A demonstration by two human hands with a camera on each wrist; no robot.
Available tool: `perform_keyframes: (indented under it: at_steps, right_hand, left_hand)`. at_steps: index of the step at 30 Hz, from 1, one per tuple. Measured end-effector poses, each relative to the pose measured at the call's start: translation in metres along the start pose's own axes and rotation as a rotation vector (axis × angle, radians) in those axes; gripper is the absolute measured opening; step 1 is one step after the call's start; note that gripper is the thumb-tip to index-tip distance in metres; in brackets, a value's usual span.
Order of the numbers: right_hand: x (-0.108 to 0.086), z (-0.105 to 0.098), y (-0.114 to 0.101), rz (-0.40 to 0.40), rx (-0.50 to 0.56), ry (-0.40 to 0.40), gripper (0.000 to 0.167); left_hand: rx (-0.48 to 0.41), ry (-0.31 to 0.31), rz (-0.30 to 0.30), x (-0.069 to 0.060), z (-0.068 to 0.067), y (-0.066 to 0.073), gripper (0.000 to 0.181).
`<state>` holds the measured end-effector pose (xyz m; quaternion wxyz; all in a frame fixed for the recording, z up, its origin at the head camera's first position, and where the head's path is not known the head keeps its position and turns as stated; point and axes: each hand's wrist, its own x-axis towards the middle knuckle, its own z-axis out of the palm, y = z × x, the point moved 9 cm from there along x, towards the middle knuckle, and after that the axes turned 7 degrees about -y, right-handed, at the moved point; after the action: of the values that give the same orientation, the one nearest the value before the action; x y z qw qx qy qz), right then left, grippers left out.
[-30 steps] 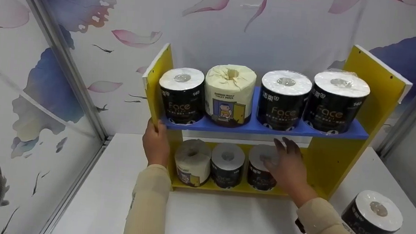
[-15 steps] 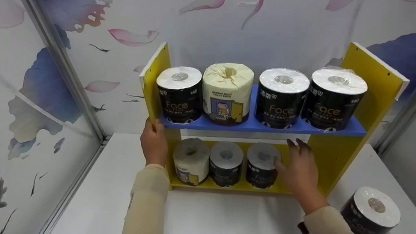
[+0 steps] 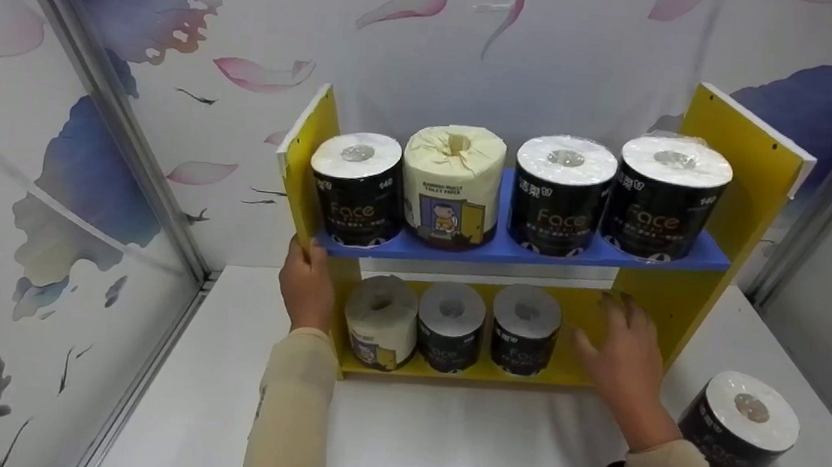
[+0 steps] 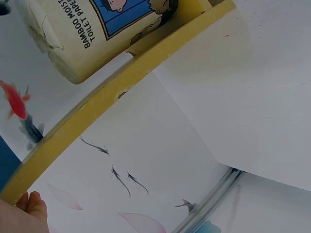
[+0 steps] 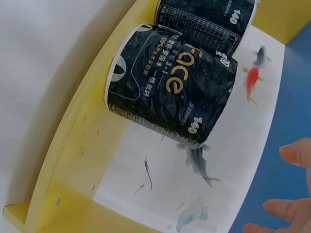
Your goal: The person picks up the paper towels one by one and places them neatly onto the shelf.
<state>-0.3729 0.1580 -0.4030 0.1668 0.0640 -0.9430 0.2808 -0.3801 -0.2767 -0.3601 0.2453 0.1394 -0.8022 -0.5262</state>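
Note:
My left hand [image 3: 306, 288] grips the left side panel of a two-tier yellow and blue shelf [image 3: 299, 193], just under the upper board. In the left wrist view, fingers [image 4: 36, 206] curl round the panel's edge. My right hand [image 3: 627, 361] hovers at the right part of the lower tier, fingers spread and holding nothing. To its left stands a black-wrapped toilet roll [image 3: 526, 330], apart from the hand. Beside that roll are another black toilet roll [image 3: 451, 327] and a cream-wrapped toilet roll [image 3: 380, 321]. All three stand upright.
On the blue upper board [image 3: 459, 256] stand three black toilet rolls and one cream toilet roll [image 3: 452, 188]. Another black toilet roll [image 3: 738, 427] stands on the white table [image 3: 427, 445], right of the shelf. Printed wall panels enclose the back and sides.
My right hand has let go of the right-hand black roll on the lower tier and moved right, away from it. My left hand keeps its grip on the side panel.

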Motion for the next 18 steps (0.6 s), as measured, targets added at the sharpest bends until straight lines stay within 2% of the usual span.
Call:
perform_keyframes:
  at_steps: [9, 12, 18]
  right_hand:
    - [-0.011, -0.013, 0.012, 0.089, -0.006, -0.017, 0.059]
    - [-0.016, -0.018, 0.011, 0.053, -0.034, 0.038, 0.059]
    - [-0.026, -0.032, 0.006, -0.064, -0.114, 0.203, 0.06]
  left_hand:
    - [-0.008, -0.003, 0.004, 0.001, 0.0, -0.001, 0.037]
    - [-0.015, -0.005, 0.004, 0.0, 0.001, -0.001, 0.038]
    - [-0.01, -0.006, 0.014, 0.0, 0.001, 0.0, 0.039]
